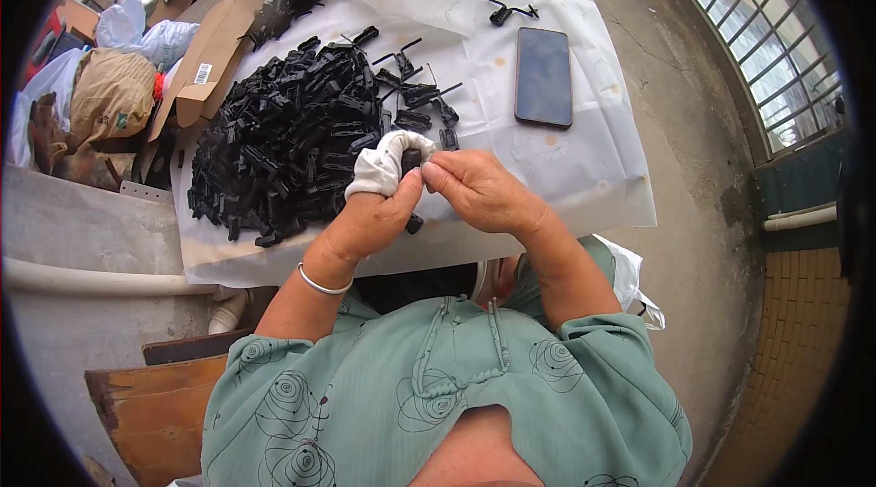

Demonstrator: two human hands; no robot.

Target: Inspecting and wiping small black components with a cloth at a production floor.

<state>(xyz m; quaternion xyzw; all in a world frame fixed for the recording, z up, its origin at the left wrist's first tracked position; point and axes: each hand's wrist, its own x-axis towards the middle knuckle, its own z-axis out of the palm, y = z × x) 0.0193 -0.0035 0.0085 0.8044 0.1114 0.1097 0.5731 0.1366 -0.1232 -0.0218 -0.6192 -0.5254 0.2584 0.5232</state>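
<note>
My left hand, its fingers wrapped in a white cloth or glove piece, grips a small black plastic part near the table's front edge. My right hand meets it there, thumb and forefinger pinched together at the part's right side. Whatever sits between those fingertips is too small to make out. Just beyond and to the left spreads a large heap of similar black plastic parts. Several parts with thin black rods lie along the heap's right edge.
White plastic sheeting covers the table. On it, to the right, lies a dark-screened phone, with a rodded black part beyond. An opened cardboard box borders the heap at left. A barred window stands far right.
</note>
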